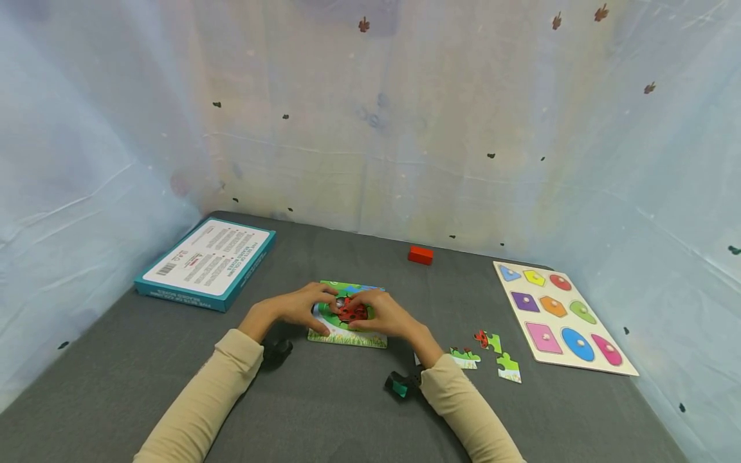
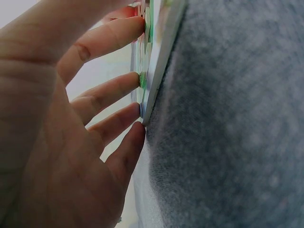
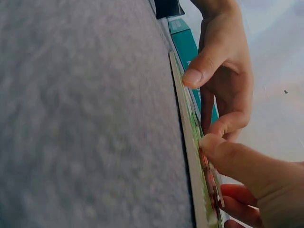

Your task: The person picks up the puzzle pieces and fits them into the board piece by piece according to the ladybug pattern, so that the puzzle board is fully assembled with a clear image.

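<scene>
A puzzle board [image 1: 347, 339] with a ladybug picture lies flat on the grey table between both hands. My left hand [image 1: 301, 307] rests over its left side, and in the left wrist view the spread fingertips [image 2: 135, 80] touch the board's surface and edge. From the right, my right hand [image 1: 386, 315] arches over the ladybug. In the right wrist view its thumb and fingers pinch the edges of a ladybug puzzle piece [image 3: 216, 183], which lies close over the board. Loose puzzle pieces [image 1: 509, 368] lie to the right of the right forearm.
A teal box [image 1: 202, 263] stands at the back left. Behind the board sits a small red block [image 1: 420, 255]. A wooden shape board [image 1: 535, 354] with coloured knobbed pieces lies at the right. Black wrist devices [image 1: 401, 384] are by both cuffs, and a pale curtain [image 1: 370, 193] hangs behind.
</scene>
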Demonstrator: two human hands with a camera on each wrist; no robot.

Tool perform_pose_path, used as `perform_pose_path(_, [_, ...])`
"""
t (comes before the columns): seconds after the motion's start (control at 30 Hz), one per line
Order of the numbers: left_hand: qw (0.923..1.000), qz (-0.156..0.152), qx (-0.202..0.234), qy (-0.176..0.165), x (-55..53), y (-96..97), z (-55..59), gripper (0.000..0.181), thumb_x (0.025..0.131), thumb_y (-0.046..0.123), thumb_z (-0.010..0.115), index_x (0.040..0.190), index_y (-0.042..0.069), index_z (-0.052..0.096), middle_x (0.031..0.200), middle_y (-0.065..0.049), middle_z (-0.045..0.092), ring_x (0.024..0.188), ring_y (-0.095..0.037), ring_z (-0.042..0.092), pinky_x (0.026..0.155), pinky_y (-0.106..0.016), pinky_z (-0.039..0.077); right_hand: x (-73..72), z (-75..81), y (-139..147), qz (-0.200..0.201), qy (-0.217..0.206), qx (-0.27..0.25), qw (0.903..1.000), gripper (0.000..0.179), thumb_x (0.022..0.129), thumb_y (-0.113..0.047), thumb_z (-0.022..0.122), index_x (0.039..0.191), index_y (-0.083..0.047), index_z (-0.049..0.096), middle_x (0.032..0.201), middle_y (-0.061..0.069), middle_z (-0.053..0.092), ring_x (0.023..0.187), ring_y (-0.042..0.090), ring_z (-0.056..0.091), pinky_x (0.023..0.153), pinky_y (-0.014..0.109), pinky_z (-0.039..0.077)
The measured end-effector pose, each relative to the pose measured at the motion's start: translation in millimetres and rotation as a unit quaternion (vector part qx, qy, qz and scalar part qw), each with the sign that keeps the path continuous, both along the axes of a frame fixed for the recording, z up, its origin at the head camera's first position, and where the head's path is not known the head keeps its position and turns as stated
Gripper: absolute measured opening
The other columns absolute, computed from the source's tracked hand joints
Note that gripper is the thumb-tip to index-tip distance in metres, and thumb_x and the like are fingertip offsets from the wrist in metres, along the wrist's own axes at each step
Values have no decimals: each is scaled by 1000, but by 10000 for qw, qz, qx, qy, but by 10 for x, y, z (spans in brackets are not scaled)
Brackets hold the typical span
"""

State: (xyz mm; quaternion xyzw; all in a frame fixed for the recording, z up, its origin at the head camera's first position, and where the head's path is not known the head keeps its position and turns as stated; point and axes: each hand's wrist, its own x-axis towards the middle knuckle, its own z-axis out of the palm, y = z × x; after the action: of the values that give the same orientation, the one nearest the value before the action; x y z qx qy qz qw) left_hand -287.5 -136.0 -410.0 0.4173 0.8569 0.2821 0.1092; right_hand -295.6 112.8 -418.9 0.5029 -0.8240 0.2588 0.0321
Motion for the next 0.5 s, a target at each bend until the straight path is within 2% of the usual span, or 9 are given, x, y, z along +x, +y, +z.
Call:
perform_pose_path(0.13, [10000, -16, 3, 16, 15, 3, 16, 33, 80, 44, 70, 98, 18, 60, 139, -20, 34, 127, -41, 27, 95, -59, 33, 9, -12, -17, -172, 30, 170, 9997, 29, 83, -27, 71, 107, -10, 67, 106, 1, 65, 92, 15, 58, 85, 33, 43])
perform_pose_path(0.27, [9998, 121, -78, -160, -14, 13, -5, 31, 81, 38, 72, 100, 17, 61, 141, -19, 34, 129, -41, 26, 97, -59, 31, 37, -4, -12, -400, -49, 276, 9988, 32, 83, -29, 71, 108, -11, 67, 113, 2, 64, 106, 16, 55, 96, 42, 36])
perform_pose_path(0.5, [9995, 192, -201, -115, -25, 23, -3, 38, 82, 37, 71, 110, 16, 60, 141, -16, 36, 131, -38, 25, 100, -58, 29, 42, -10, 5, -457, 2, 246, 9987, 33, 83, -28, 71, 109, -10, 67, 116, 4, 64, 117, 21, 51, 100, 43, 32])
